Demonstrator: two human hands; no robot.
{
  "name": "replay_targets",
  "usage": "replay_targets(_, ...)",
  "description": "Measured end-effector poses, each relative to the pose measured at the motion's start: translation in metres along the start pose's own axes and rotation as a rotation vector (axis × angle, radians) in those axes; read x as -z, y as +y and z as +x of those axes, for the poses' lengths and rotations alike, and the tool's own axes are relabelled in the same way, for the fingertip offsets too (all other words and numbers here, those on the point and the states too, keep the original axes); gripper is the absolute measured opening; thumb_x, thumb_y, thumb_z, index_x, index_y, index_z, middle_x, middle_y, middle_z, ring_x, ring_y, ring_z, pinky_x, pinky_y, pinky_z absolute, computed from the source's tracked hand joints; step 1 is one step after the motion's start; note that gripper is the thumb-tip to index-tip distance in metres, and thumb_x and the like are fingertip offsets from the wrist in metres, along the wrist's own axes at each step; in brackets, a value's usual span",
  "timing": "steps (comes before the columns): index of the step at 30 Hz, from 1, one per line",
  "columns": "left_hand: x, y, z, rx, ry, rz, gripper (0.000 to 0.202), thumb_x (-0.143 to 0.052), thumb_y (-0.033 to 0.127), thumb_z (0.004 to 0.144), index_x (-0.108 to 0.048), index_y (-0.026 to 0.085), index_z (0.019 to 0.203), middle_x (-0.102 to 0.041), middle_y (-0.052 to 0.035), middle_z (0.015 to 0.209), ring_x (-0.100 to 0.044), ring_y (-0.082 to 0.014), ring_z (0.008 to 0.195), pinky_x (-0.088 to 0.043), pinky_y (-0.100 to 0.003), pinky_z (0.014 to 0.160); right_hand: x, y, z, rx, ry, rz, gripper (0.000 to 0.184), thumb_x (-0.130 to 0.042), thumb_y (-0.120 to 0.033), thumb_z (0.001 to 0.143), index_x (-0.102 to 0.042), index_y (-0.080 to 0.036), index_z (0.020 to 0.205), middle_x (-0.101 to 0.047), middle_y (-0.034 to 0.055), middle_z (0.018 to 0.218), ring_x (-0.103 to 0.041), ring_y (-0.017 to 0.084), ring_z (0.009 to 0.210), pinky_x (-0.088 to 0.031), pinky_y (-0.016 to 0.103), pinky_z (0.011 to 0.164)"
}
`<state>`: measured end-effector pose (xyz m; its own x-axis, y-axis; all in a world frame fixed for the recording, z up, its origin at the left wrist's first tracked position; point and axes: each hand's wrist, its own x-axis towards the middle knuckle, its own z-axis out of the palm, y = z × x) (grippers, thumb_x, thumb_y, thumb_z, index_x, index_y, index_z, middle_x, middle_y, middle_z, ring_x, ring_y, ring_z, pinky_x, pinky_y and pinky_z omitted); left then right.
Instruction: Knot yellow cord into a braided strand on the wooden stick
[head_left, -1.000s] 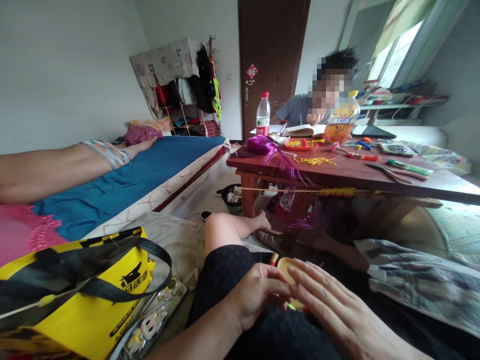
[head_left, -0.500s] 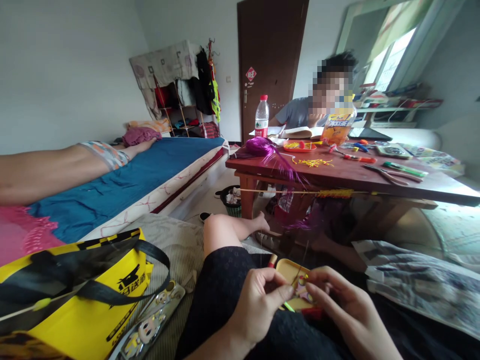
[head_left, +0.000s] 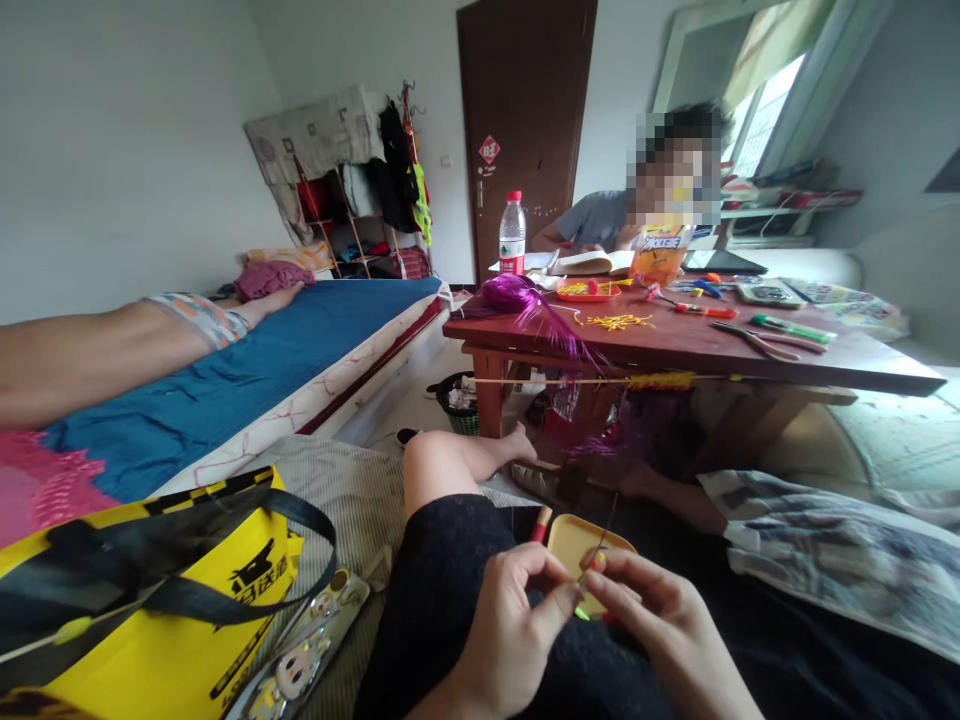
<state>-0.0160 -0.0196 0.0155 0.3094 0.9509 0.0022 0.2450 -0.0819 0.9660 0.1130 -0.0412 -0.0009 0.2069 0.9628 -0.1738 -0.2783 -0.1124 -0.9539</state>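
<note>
Low in the head view, my left hand (head_left: 510, 625) and my right hand (head_left: 660, 630) meet over my lap. The fingertips of both pinch a thin thread or wire (head_left: 600, 535) that rises from between them. A small green piece (head_left: 581, 612) shows where the fingertips touch. Just beyond them a yellow tray (head_left: 577, 545) rests on my dark-clothed leg, with a red-tipped stick (head_left: 541, 522) at its left edge.
A yellow bag (head_left: 187, 620) and a cartoon-printed case (head_left: 300, 660) lie at my left. A person lies on the blue bed (head_left: 247, 370). The low red table (head_left: 675, 345) holds purple threads, pliers and a bottle (head_left: 512, 234); another person sits behind it.
My right hand went from lying flat over the tray to a pinch. Both hands drew closer together and nearer to me, uncovering the yellow tray. The view shifted slightly right.
</note>
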Motion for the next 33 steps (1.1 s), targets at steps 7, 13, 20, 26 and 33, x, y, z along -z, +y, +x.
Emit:
replay_targets(7,-0.004,-0.003,0.0,-0.026,-0.012,0.0,0.019,-0.055,0.023,0.075,-0.054,0.014,0.059,-0.054,-0.0007,0.061,-0.048,-0.0133,0.061,-0.036,-0.023,0.061,0.008,0.012,0.006,-0.03,-0.12,0.08,0.024,-0.075,-0.038,0.057,-0.067,-0.016,0.063,-0.057,-0.0001,0.059,-0.045,0.009,0.053,-0.037,0.017,0.048)
replay_targets(13,-0.006,-0.003,-0.002,-0.029,-0.025,-0.043,0.019,-0.057,0.024,0.076,-0.057,0.013,0.06,-0.058,-0.0029,0.064,-0.051,-0.0144,0.063,-0.038,-0.024,0.063,0.002,0.005,-0.002,-0.129,-0.115,0.248,0.025,-0.074,-0.037,0.061,-0.063,-0.015,0.059,-0.048,-0.0029,0.055,-0.038,0.008,0.054,-0.033,0.017,0.051)
replay_targets(20,-0.005,-0.001,-0.001,-0.023,-0.032,-0.028,0.016,-0.056,0.021,0.075,-0.059,0.013,0.061,-0.059,-0.0032,0.064,-0.052,-0.0148,0.064,-0.038,-0.024,0.063,0.007,0.011,0.0,-0.14,-0.166,0.292,0.025,-0.072,-0.036,0.065,-0.061,-0.015,0.058,-0.047,-0.0031,0.056,-0.037,0.008,0.057,-0.033,0.017,0.056)
replay_targets(26,-0.005,0.002,-0.002,-0.055,-0.02,0.064,0.018,-0.056,0.019,0.075,-0.056,0.014,0.058,-0.054,-0.0009,0.062,-0.05,-0.0133,0.064,-0.035,-0.023,0.065,0.012,0.008,0.004,-0.164,-0.197,0.226,0.027,-0.071,-0.037,0.066,-0.058,-0.015,0.058,-0.047,-0.0036,0.056,-0.038,0.007,0.055,-0.033,0.016,0.054)
replay_targets(33,-0.003,-0.006,0.003,0.212,-0.008,-0.311,0.017,-0.063,0.026,0.068,-0.058,0.013,0.059,-0.049,0.0018,0.054,-0.042,-0.0102,0.056,-0.031,-0.021,0.056,0.026,0.009,0.003,0.304,0.007,-0.295,0.023,-0.06,-0.034,0.075,-0.055,-0.022,0.094,-0.06,0.0016,0.085,-0.057,0.016,0.073,-0.046,0.024,0.061)
